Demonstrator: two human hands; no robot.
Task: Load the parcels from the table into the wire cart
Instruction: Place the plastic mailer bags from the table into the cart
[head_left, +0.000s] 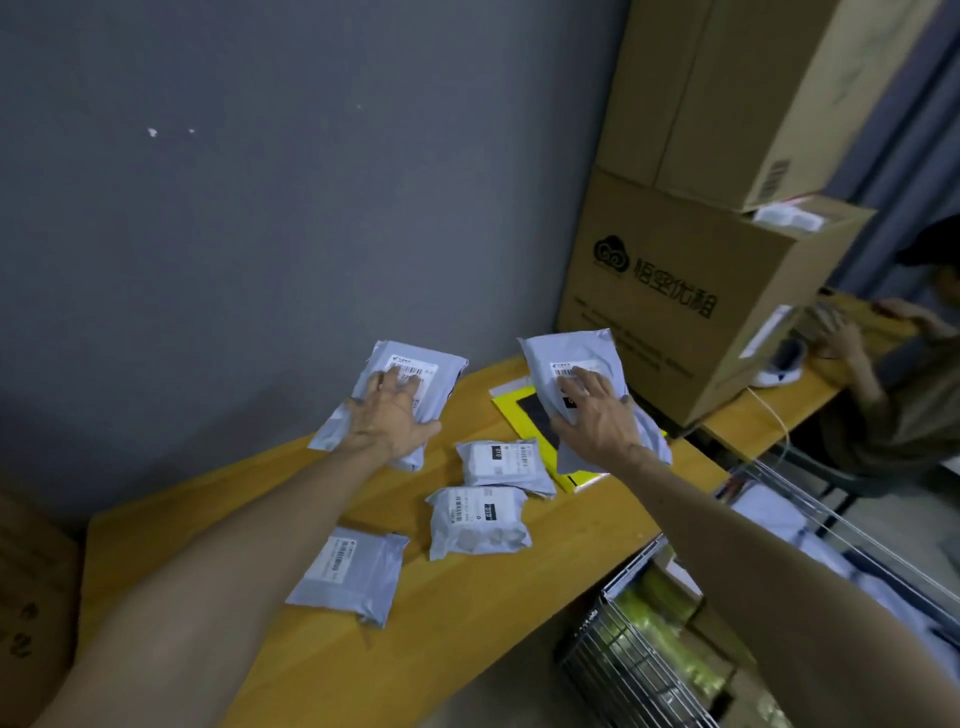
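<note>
My left hand (390, 415) grips a grey labelled parcel (431, 364) above the far left part of the wooden table (467, 613). My right hand (597, 415) grips a second grey parcel (566, 353), lifted over a yellow and black envelope (524, 410). Three more grey parcels lie on the table: one (506, 465) in the middle, one (475, 522) just below it, one (348, 571) near the front edge. The wire cart (639, 654) stands at the table's right front corner and holds packages.
Two big cardboard boxes (691, 291) are stacked at the table's far right end. Behind them another person (893, 405) sits at a second table. A grey wall runs along the back. A brown carton (31, 587) stands at the left.
</note>
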